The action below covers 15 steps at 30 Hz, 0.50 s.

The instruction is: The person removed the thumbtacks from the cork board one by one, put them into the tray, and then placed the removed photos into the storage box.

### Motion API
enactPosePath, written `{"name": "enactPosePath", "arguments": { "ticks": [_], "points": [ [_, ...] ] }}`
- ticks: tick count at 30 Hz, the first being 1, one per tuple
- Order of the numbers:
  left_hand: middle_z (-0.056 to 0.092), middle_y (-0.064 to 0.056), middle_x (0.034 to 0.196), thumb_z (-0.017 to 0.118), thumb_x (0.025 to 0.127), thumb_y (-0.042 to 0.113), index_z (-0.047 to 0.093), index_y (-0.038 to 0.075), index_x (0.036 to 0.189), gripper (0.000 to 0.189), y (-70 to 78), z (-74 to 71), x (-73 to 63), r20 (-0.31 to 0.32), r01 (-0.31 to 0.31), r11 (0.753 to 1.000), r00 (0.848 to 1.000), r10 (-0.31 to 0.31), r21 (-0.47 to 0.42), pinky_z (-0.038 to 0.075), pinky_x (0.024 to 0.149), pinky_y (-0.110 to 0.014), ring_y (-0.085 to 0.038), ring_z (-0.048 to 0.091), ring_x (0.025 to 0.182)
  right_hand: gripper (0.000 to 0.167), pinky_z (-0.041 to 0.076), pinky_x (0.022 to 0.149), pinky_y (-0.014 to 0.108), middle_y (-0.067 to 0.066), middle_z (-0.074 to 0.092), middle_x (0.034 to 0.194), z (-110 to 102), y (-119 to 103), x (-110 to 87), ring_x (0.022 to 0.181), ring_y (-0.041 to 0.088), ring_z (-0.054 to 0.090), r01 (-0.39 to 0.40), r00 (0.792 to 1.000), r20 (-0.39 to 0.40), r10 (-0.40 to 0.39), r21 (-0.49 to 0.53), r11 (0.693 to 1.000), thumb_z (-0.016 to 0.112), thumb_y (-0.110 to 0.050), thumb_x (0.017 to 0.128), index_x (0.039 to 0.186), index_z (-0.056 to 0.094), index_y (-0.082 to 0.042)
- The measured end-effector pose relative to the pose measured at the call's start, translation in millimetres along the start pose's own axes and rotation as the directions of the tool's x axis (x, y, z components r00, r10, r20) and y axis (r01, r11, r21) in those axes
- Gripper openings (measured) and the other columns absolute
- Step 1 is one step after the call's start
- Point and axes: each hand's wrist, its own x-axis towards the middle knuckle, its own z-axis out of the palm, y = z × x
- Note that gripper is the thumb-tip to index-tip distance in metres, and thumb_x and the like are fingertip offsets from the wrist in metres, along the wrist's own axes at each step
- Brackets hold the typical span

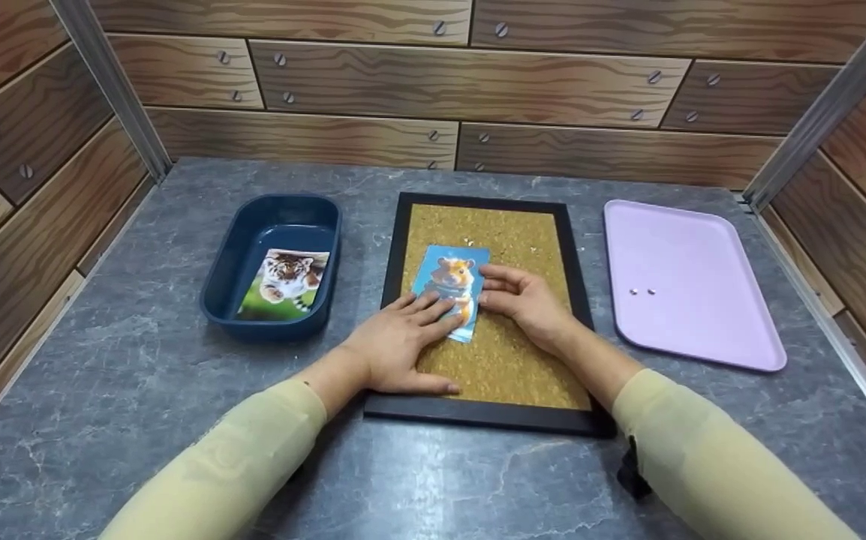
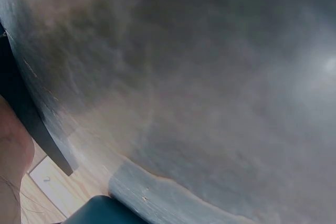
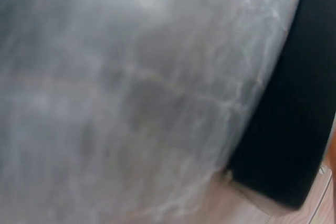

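A card with a hamster picture on blue [image 1: 454,274] lies on a black-framed cork board [image 1: 523,367] in the head view. My left hand [image 1: 403,341] rests with fingers spread on the board, its fingertips covering the card's lower left part. At the card's right edge, my right hand [image 1: 527,304] touches it with thumb and fingertips, loosely bent; no pinch on the card is visible. The left wrist view shows mostly blurred grey tabletop and part of the board's dark frame [image 2: 29,108]. A black frame edge [image 3: 283,93] fills the right wrist view's right side.
To the left stands a dark blue bin [image 1: 215,292] with a tiger picture card [image 1: 287,281] inside. A lilac tray [image 1: 696,277] on the right carries two small shiny pieces [image 1: 642,291]. Wood-patterned walls [image 1: 463,82] enclose the grey marbled table [image 1: 103,375].
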Motion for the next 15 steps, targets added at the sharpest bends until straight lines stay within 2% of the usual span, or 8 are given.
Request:
{"name": "enactPosePath", "arguments": {
  "ticks": [7, 15],
  "points": [
    [0.022, -0.005, 0.163, 0.030, 0.080, 0.089, 0.020, 0.025, 0.158, 0.102, 0.3, 0.1, -0.6, -0.010, -0.008, 1.000, 1.000, 0.008, 0.008, 0.018, 0.122, -0.050, -0.028, 0.018, 0.151, 0.058, 0.054, 0.092, 0.025, 0.022, 0.057, 0.133, 1.8, 0.4, -0.2, 0.112, 0.018, 0.063, -0.014, 1.000, -0.001, 0.014, 0.024, 1.000, 0.066, 0.000, 0.090, 0.145, 0.046, -0.002],
    [0.022, -0.005, 0.164, 0.031, 0.081, 0.089, 0.018, 0.024, 0.159, 0.102, 1.4, 0.1, -1.3, -0.015, -0.013, 1.000, 1.000, 0.013, 0.011, 0.020, 0.122, -0.050, -0.029, 0.020, 0.151, 0.061, 0.053, 0.094, 0.024, 0.023, 0.054, 0.137, 1.6, 3.0, -0.3, 0.116, 0.018, 0.061, 0.007, 1.000, 0.023, -0.007, 0.012, 1.000, 0.064, -0.001, 0.092, 0.148, 0.040, -0.001]
  ]
}}
